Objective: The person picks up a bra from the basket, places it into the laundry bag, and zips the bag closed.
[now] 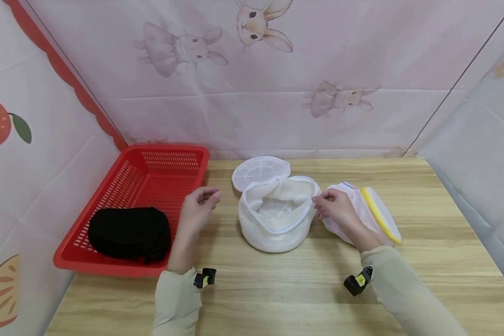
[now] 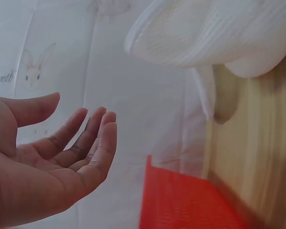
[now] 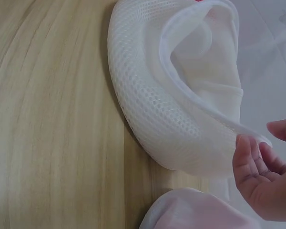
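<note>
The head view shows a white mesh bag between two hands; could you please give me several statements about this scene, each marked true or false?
1. The white mesh bag sits on the table with its mouth open. True.
2. The black bundle lies in the red basket. True.
3. The left hand grips the red basket. False: it is empty, its fingers loosely bent.
4. The pink bag with yellow trim lies inside the red basket. False: it lies on the table, beyond the right hand.
5. The right hand is nearer the white mesh bag than the left hand is. True.
</note>
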Demonstrator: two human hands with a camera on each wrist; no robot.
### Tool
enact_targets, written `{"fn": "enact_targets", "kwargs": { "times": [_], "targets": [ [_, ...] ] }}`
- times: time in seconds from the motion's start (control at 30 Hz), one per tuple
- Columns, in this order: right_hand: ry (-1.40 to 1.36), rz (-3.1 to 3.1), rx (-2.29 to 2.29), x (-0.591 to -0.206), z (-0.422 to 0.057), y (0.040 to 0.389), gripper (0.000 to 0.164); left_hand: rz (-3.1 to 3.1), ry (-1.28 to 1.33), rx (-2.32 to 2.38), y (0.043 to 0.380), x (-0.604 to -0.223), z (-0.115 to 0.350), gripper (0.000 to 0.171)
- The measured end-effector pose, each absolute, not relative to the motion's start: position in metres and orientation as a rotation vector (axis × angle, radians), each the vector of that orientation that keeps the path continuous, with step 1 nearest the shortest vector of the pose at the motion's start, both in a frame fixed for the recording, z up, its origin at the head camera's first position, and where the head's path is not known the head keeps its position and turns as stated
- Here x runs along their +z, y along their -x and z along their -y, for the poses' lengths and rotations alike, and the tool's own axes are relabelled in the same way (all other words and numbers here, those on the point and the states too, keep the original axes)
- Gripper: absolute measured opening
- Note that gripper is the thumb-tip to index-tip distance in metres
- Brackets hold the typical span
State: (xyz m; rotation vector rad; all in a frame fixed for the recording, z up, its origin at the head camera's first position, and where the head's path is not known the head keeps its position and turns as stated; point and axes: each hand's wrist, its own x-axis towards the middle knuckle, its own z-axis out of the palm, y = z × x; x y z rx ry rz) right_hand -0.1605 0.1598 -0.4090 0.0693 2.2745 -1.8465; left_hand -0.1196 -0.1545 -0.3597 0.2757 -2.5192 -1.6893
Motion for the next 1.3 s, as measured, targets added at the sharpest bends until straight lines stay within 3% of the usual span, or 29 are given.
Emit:
{"fn": "enact_targets", "kwargs": {
  "times": [0.3,0.53,0.77,1.3],
  "targets": [
    [-0.108,-2.327,-1.764,-0.411,-0.158,0.164,0.015,2.574,-0.277,-1.596,0.112,-0.334,0.173,0.033],
    [-0.099,-2.333,-1.757,-0.414,-0.156,0.164,0.014,2.504,-0.268,-1.515,0.123,-0.347,0.209,0.041],
    [-0.091,-2.308,-1.803,-0.416,-0.155,0.162,0.01,2.514,-0.473,-1.455,0.105,-0.298,0.224,0.043],
    [-0.054,-2.344,-1.764,-0.414,-0.154,0.163,0.008,2.63,-0.844,-1.335,0.119,-0.306,0.308,0.058]
  ]
}}
